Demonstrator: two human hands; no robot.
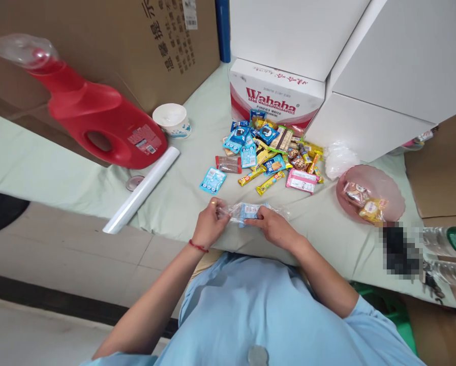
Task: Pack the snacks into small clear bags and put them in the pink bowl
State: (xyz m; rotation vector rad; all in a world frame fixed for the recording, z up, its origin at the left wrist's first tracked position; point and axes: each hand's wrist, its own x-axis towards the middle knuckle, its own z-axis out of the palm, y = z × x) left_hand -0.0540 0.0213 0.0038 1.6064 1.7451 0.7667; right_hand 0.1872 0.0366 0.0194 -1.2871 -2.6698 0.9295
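Near the table's front edge, my left hand [211, 222] pinches the end of a clear plastic bag [235, 212]. A blue-and-white snack packet [249, 210] lies in or under the clear plastic; I cannot tell which. My right hand [275, 227] is closed on that packet, its thumb and forefinger at the right side. Just beyond my hands, a pile of wrapped snacks [268, 147] is spread on the cloth. Closest to my left hand is a loose blue packet [213, 181]; a pink-and-white packet [302, 181] lies beyond my right hand.
A red jug [109, 122], a white roll [142, 190] and a paper cup [172, 120] stand or lie at left. The Wahaha carton [275, 96] is behind the pile. At right are a pink bowl [395, 195] with snacks, bunched clear plastic [340, 158] and plastic bottles [447, 241].
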